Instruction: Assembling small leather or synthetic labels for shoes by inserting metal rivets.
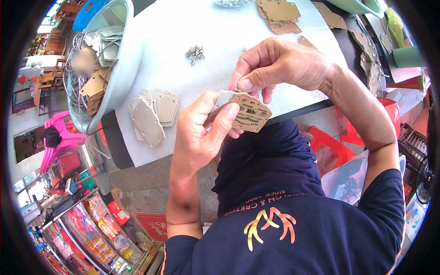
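My left hand (pixel 200 130) is closed on a tan, printed plate (pixel 253 115) with notched corners, its thumb lying across the near face. A whitish plate (pixel 223 98) shows behind the tan one, between the fingers. At the upper edge of the plates, my right hand (pixel 280 64) has thumb and fingertips pinched together. Whatever small piece the pinch may hold is too hidden to name. Both hands are raised over the near edge of the white-covered table (pixel 165 50).
Small metal fasteners (pixel 195 54) lie in a heap on the table. Whitish plates (pixel 153 114) are piled left of my hands, tan plates (pixel 279 14) at the far right. A pale green basin (pixel 130 55) holds plates and grey cords. Red stools (pixel 332 146) stand at right.
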Action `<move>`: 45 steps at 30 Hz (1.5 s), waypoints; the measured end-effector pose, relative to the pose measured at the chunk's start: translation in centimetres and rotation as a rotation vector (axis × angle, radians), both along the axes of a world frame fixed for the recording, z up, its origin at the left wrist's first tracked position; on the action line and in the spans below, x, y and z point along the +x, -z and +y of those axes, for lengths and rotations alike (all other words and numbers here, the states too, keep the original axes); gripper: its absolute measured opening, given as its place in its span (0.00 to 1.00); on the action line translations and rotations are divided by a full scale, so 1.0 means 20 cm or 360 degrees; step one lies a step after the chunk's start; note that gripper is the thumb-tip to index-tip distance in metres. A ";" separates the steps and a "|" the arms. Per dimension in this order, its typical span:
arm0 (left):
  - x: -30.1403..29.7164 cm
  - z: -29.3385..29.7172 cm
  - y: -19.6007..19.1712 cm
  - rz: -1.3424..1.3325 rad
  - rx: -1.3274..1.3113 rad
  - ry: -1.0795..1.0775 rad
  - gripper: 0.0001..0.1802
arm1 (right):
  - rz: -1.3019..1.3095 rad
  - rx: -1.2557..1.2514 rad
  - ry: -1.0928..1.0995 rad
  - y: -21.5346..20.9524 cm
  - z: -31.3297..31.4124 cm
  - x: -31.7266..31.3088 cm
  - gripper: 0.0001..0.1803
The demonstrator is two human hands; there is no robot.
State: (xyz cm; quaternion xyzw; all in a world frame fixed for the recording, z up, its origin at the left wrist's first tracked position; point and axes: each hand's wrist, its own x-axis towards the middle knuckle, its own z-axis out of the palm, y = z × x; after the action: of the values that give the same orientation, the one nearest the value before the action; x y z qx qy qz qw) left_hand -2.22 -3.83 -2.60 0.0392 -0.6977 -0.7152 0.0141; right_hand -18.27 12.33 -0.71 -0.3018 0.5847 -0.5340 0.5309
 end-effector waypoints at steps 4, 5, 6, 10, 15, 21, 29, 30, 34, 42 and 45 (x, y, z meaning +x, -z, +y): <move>0.00 0.00 0.00 -0.0020 -0.0038 0.0025 0.09 | 0.0065 0.0012 -0.0071 -0.03 0.00 0.00 0.13; 0.00 0.00 0.00 -0.0019 -0.0037 0.0029 0.09 | 0.0065 0.0012 -0.0067 -0.02 0.01 0.00 0.13; -0.01 0.00 -0.01 -0.0015 -0.0040 0.0033 0.09 | 0.0055 -0.0005 -0.0077 -0.02 0.00 -0.01 0.13; -0.01 0.00 -0.01 -0.0008 -0.0051 0.0023 0.09 | 0.0048 -0.0027 -0.0112 0.00 -0.01 -0.02 0.13; -0.01 0.00 0.00 -0.0013 -0.0049 0.0040 0.10 | 0.0039 -0.0015 -0.0083 0.01 -0.01 -0.02 0.13; -0.01 0.01 -0.01 -0.0024 -0.0040 0.0030 0.10 | 0.0148 0.0066 -0.0078 -0.02 -0.02 -0.02 0.13; -0.01 0.00 -0.01 -0.0014 -0.0066 0.0066 0.09 | 0.0205 0.0106 -0.0190 -0.05 -0.02 -0.04 0.12; -0.01 0.00 0.00 -0.0015 -0.0062 0.0063 0.09 | 0.0209 0.0153 -0.0221 -0.05 -0.02 -0.04 0.12; -0.01 0.01 -0.01 -0.0033 -0.0093 0.0071 0.08 | 0.0262 0.0261 -0.0274 -0.07 -0.03 -0.05 0.15; -0.01 0.01 -0.01 -0.0064 -0.0087 0.0063 0.07 | 0.0312 0.0282 -0.0288 -0.09 -0.04 -0.06 0.14; -0.01 0.00 -0.01 -0.0053 -0.0101 0.0051 0.07 | 0.0359 0.0272 -0.0266 -0.10 -0.04 -0.05 0.13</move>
State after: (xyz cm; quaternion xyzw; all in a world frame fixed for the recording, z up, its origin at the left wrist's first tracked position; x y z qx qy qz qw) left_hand -2.36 -3.77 -2.45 0.0396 -0.7208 -0.6920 -0.0078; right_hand -19.29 11.58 1.29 -0.3611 0.6568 -0.3990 0.5282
